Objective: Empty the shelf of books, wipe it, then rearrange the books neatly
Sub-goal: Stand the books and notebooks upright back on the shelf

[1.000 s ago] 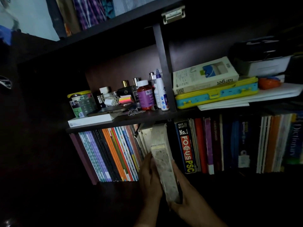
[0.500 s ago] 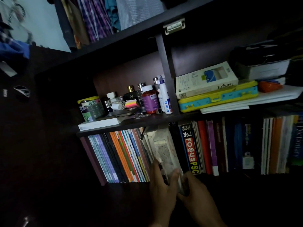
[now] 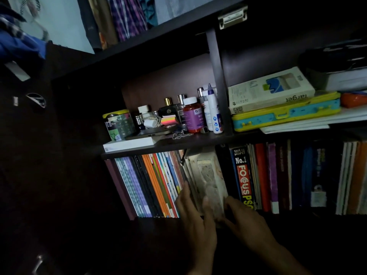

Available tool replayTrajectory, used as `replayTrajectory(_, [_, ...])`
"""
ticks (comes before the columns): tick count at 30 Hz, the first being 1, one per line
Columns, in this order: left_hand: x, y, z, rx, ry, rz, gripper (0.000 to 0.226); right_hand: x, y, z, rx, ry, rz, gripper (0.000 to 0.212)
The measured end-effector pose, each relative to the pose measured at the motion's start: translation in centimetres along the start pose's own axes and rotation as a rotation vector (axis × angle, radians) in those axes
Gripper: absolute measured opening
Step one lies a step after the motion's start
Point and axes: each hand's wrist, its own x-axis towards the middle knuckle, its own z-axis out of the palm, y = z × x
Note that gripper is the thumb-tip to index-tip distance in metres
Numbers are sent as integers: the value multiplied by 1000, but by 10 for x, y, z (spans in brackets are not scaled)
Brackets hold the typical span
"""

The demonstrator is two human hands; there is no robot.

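Observation:
A thick pale book with a worn, mottled spine stands in the lower shelf, between thin colourful notebooks on its left and a black "Focus PSC" book on its right. My left hand lies against the pale book's lower left side with straight fingers, thumb on the spine. The fingertips of my right hand touch the spine's lower right corner. More upright books fill the shelf to the right.
The upper shelf holds bottles, a patterned tin, a white box, and right of the divider a white book on a yellow-blue case. Clothes hang above. A dark cabinet door stands left.
The pale book was tilted out of the row, held between both hands. It has gone back upright into the gap, and both hands have flattened against its spine.

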Motion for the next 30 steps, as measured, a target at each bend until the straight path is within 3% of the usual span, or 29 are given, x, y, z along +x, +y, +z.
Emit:
replayTrajectory(4, [6, -19, 6, 83, -17, 34, 54, 5, 6, 0, 164, 41, 0, 38])
replayTrajectory(8, [6, -24, 7, -8, -104, 12, 63, 7, 9, 0, 320, 55, 82, 63])
replayTrajectory(13, [16, -9, 17, 126, -127, 48, 57, 6, 16, 4, 316, 102, 59, 51])
replayTrajectory(17, [22, -10, 7, 263, -112, 80, 63, 15, 9, 4, 74, 87, 102, 29])
replayTrajectory(21, [29, -8, -3, 167, -37, 75, 63, 20, -2, -3, -110, 37, 153, 36])
replayTrajectory(30, [41, 7, 5, 77, -18, -19, 65, 24, 10, 5, 112, -20, 28, 21])
